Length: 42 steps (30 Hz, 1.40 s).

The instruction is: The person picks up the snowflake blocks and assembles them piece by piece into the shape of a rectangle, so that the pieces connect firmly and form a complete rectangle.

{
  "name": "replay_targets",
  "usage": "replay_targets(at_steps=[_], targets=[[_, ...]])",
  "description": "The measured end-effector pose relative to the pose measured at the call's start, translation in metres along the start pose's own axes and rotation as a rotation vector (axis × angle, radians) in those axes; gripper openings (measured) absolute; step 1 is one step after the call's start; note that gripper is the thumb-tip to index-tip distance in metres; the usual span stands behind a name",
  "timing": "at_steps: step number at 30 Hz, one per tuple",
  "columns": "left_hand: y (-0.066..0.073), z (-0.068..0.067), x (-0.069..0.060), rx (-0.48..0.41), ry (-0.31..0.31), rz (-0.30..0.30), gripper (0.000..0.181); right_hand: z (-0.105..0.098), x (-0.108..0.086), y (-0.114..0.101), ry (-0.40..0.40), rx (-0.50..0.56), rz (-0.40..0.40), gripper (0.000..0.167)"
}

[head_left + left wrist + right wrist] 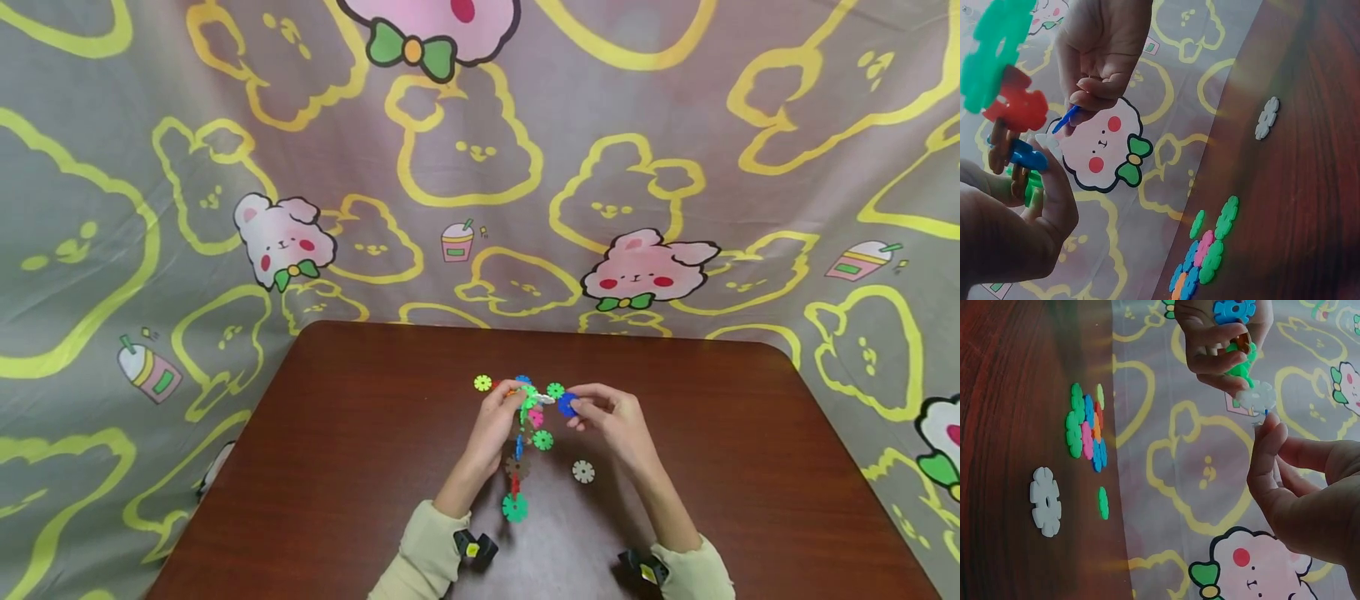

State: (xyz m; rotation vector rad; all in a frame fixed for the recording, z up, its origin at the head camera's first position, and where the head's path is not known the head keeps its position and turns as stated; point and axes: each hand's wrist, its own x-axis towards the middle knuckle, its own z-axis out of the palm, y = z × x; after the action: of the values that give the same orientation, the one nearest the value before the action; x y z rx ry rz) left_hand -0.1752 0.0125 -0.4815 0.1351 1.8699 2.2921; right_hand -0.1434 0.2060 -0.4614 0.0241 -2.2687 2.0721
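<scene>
Dark-blue disc (566,405), one, in right fingers (1265,447)

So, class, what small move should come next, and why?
Probably press the blue snowflake disc into the white snowflake disc on the chain: the right hand pinches the blue one close beside it, and the left hand grips the chain, though whether the discs interlock is unclear.

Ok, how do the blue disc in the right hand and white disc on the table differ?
The blue disc is pinched in the right hand; the white disc lies flat on the table. The hand partly hides the blue disc; the white disc shows whole. Both look thin.
</scene>
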Motion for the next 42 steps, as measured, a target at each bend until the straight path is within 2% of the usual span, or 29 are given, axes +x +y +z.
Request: replay_targets(at_steps=[3,7,10,15,23,26,30,35,42], targets=[[0.001,0.001,0.0,0.01,-0.006,0.005,0.024,0.001,-0.001,-0.001,0.007,-0.001,-0.016,0.022],[0.003,0.001,-0.001,-0.033,-0.046,-0.006,0.018,0.001,-0.002,-0.004,0.022,-0.015,-0.038,0.02],[0.003,0.001,-0.001,-0.06,-0.07,-0.007,0.017,0.001,-0.002,-0.005,0.042,-0.057,-0.06,0.017],[0.004,0.003,0.0,-0.049,-0.071,-0.009,0.017,0.003,-0.002,-0.007,0.036,-0.137,-0.1,0.016],[0.004,0.004,-0.001,-0.027,-0.083,-0.006,0.017,0.005,-0.002,-0.008,0.023,-0.058,-0.069,0.013],[0.004,0.005,-0.002,-0.029,-0.087,-0.007,0.017,0.005,-0.002,-0.007,0.026,-0.078,-0.069,0.014],[0.003,0.005,-0.003,-0.019,-0.086,-0.005,0.016,0.003,-0.003,-0.005,0.023,-0.16,-0.086,0.014],[0.001,0.006,-0.004,0.011,-0.073,0.012,0.017,0.005,-0.004,-0.006,0.079,-0.236,-0.099,0.012],[0.002,0.007,-0.006,0.03,-0.049,0.029,0.021,0.012,-0.005,-0.006,0.149,-0.198,-0.088,0.008]])
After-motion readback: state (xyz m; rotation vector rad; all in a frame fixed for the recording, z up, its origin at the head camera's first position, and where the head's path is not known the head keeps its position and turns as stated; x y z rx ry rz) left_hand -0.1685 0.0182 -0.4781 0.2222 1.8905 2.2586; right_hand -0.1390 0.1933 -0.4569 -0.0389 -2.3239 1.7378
